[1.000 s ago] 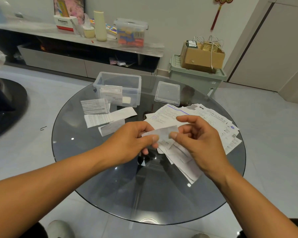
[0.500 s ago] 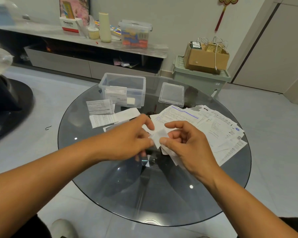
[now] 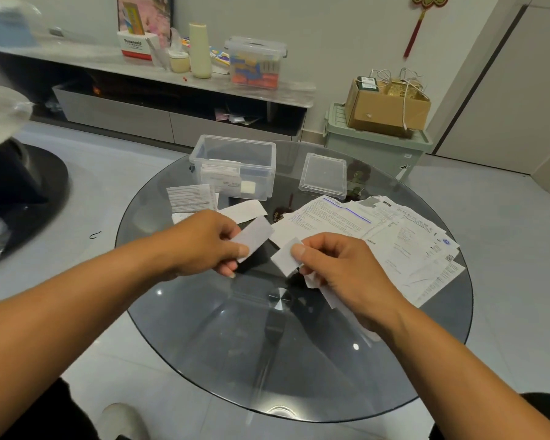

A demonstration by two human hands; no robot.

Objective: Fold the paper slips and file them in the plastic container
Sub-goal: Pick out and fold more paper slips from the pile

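1. Two hands over a round glass table [image 3: 204,328]; its near half is bare glass out to the rim.
2. Far-left edge: box [image 3: 235,166], open-topped, some slips standing inside. Lid [image 3: 323,176] just right of it, apart.
3. Loose slips [image 3: 192,198] lie in front of the box; a spread pile [image 3: 404,246] runs to the right rim.
4. Left hand [image 3: 204,244]: knuckles up, thumb and curled fingers pinching a slip [image 3: 254,238] tilted toward the box.
5. Right hand [image 3: 346,268]: thumb and forefinger pinching a second slip [image 3: 285,257]; more paper tucked under its curled fingers.
6. A small gap separates the two held slips.
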